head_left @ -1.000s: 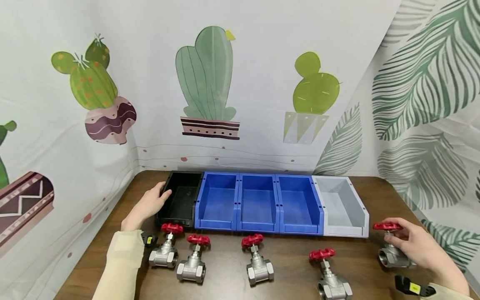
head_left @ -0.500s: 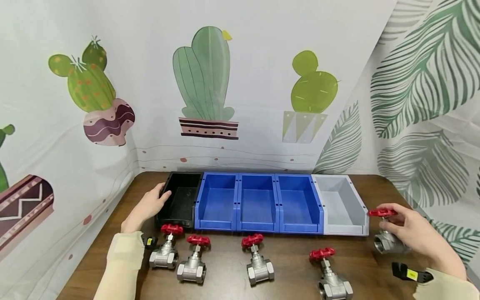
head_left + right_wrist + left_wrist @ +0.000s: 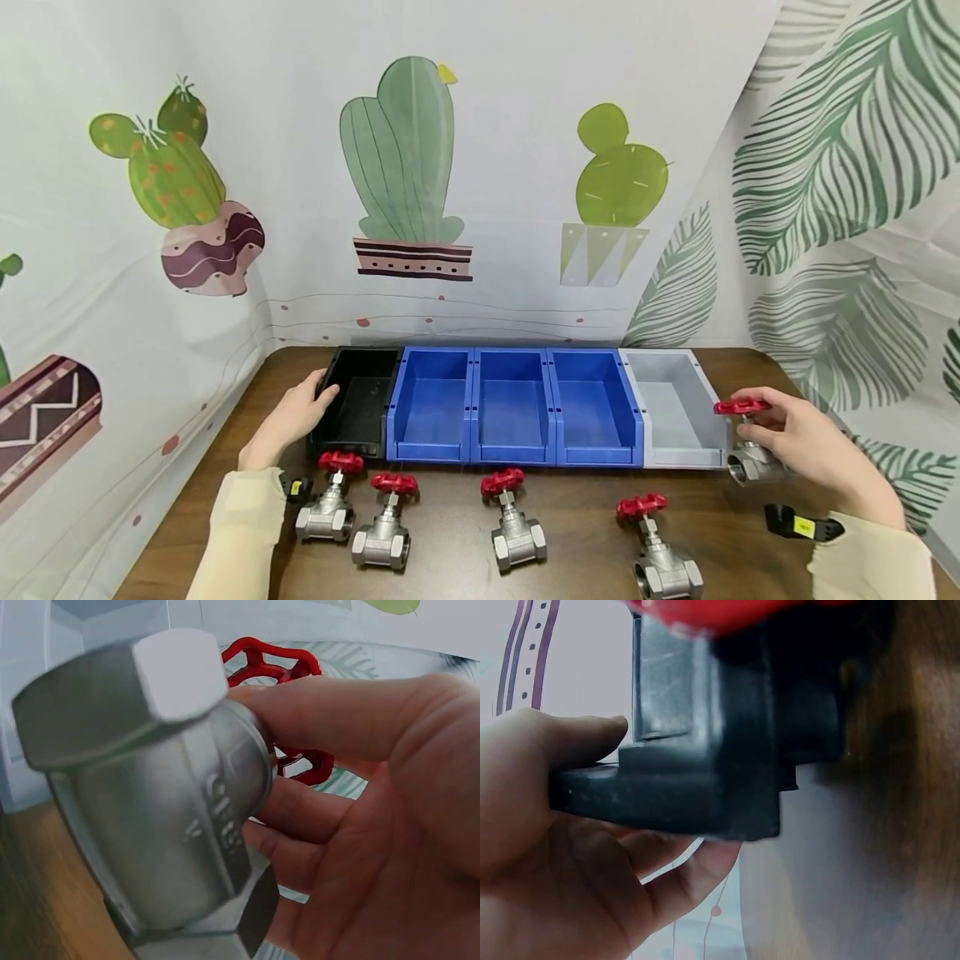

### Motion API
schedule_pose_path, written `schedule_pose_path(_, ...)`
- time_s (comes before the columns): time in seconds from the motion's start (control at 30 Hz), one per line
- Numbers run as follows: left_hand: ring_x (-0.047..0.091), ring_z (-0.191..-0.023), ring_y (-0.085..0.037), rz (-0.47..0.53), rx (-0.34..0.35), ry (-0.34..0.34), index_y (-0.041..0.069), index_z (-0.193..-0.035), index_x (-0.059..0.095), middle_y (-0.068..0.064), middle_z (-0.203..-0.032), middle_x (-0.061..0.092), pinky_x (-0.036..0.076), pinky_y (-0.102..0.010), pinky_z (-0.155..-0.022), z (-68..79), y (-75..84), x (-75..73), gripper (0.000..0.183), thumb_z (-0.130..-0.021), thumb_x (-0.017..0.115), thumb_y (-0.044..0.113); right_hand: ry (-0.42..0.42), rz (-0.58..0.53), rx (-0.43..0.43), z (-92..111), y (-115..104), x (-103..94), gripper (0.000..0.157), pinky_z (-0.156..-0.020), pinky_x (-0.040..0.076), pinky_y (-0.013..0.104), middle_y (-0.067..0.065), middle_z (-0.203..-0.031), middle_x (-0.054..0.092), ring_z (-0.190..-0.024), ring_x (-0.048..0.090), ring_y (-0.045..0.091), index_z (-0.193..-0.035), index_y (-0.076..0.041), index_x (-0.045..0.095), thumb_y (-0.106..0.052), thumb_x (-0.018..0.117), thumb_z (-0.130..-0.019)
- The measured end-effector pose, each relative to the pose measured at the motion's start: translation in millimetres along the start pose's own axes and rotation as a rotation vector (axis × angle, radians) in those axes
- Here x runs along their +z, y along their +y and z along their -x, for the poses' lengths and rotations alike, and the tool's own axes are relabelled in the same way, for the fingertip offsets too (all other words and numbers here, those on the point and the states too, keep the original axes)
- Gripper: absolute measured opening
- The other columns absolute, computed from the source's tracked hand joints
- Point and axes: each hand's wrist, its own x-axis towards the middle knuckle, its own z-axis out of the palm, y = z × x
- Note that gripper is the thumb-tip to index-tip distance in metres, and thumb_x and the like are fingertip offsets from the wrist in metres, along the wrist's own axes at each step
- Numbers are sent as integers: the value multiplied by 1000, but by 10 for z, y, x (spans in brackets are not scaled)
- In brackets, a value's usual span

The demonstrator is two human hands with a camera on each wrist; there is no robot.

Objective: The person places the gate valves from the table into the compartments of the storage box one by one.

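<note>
My left hand (image 3: 291, 412) grips the left side wall of the black bin (image 3: 365, 400), thumb on the inside and fingers outside, as the left wrist view also shows. At the right, my right hand (image 3: 806, 442) holds a steel gate valve (image 3: 756, 463) with a red handwheel. Thumb and fingers are around its neck, just below the handwheel (image 3: 274, 664). This valve is at the front right corner of the grey bin (image 3: 670, 408), outside it. Its steel body (image 3: 157, 817) fills much of the right wrist view.
Three blue bins (image 3: 512, 408) stand between the black and grey ones in one row. Several more red-wheeled valves stand in front, including one at the left (image 3: 327, 510), one mid-table (image 3: 517, 533) and one at the right (image 3: 660, 558). A printed cloth hangs behind the wooden table (image 3: 442, 575).
My right hand has carried the valve leftward and away from me, closer to the grey bin. The left hand keeps its grip on the black bin.
</note>
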Motion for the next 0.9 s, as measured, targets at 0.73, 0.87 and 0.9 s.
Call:
schedule_pose_path(0.73,47,-121,-51,-7,5,10,-10,-145,29,-37,-135,45,39,-61,-95,-9,6,21,55,-106,45,24,-39,-44,-30,-458,-246,173,38,-56,45,30,13,-96,69,-77,62,18,-123,-2,59,-4,71,-87)
schedule_pose_path(0.87,47,-122,-51,-10,2,19,-11,-145,29,-37,-136,45,39,-61,-96,-8,25,13,55,-106,45,24,-47,-56,-36,-533,-259,212,38,-56,46,30,14,-95,69,-77,62,21,-122,-1,59,-2,72,-86)
schedule_pose_path(0.9,46,-122,-51,-9,-1,20,-10,-145,29,-37,-136,45,39,-60,-96,-8,26,12,55,-106,45,24,-49,-58,-37,-548,-258,221,38,-56,46,30,14,-95,69,-77,62,21,-121,-1,59,-1,72,-86)
